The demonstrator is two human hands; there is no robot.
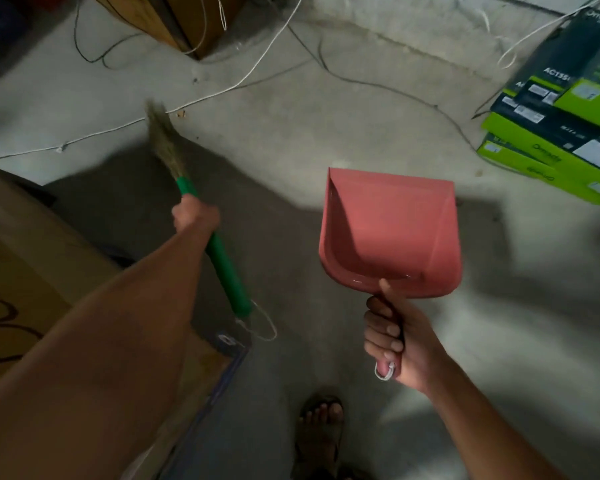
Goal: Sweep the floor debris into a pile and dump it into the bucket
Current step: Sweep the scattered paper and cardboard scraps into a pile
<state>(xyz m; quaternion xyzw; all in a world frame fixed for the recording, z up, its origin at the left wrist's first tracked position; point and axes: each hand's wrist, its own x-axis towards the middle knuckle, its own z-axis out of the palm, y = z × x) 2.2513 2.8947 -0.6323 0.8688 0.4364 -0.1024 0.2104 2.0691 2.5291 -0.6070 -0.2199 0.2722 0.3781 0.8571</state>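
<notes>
Left forearm filled the near lower-left of view; left hand [195, 216] gripped the broom [201, 216] on its green handle, fingers wrapped round it just behind the bristles. Handle: bright green, smooth, a thin white cord loop at the butt end. Bristles: pale straw-coloured, fanned, motion-blurred, tip close to the concrete floor [291, 133]; contact could not be resolved.

Right hand [394, 337] gripped the dustpan [390, 233] by its short dark handle, thumb lying up against the back wall of the pan, a white loop hanging below the little finger. Pan: dull red plastic, raised side walls, flat open lip pointing away from the person, inside bare. It was held off the floor, well to the right of the broom.

Relative to the dustpan: one sandalled foot [321, 431] below it; a cardboard box [21, 271] far left, partly behind the left arm; stacked green-and-black cartons [555, 140] upper right; white and dark cables [222, 91] trailing over the floor beyond it; a small speck of debris [181, 114] beside the bristle tip, on the white cable.
</notes>
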